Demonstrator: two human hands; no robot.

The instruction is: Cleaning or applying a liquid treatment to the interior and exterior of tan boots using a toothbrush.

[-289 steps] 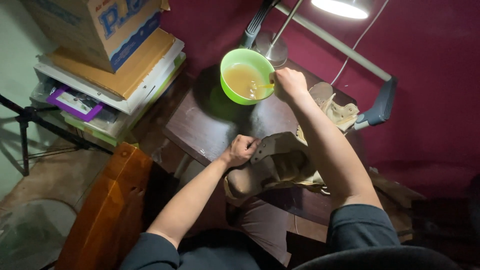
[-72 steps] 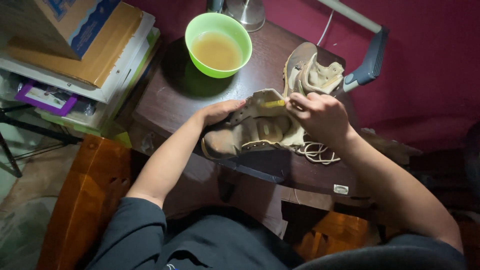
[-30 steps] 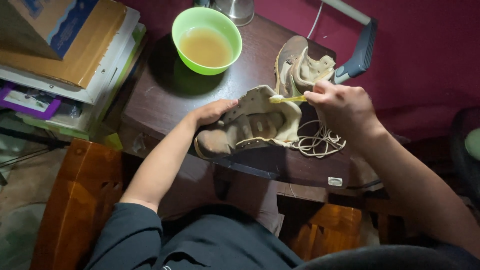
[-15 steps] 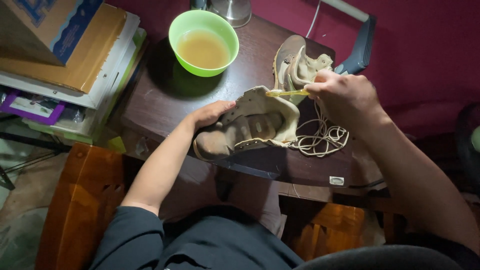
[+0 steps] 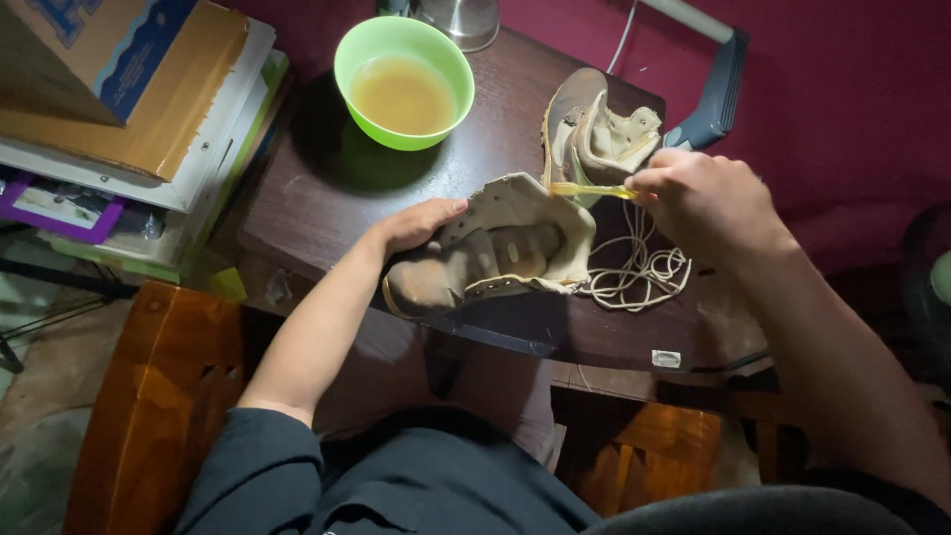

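Tan boot [image 5: 485,253], muddy at toe, pinned under flat left hand [image 5: 416,223]; right hand [image 5: 698,193] fingers pinch yellow brush [image 5: 584,189] at collar; scrubbing looks partway, second boot [image 5: 594,134] beyond fingertips waits

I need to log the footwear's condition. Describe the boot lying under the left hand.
The boot is tan, dirty and unlaced, lying on its side on the dark wooden table, toe toward the near edge. The left hand holds it down; the right hand works a yellow-handled brush at its collar. Loose laces lie beside it.
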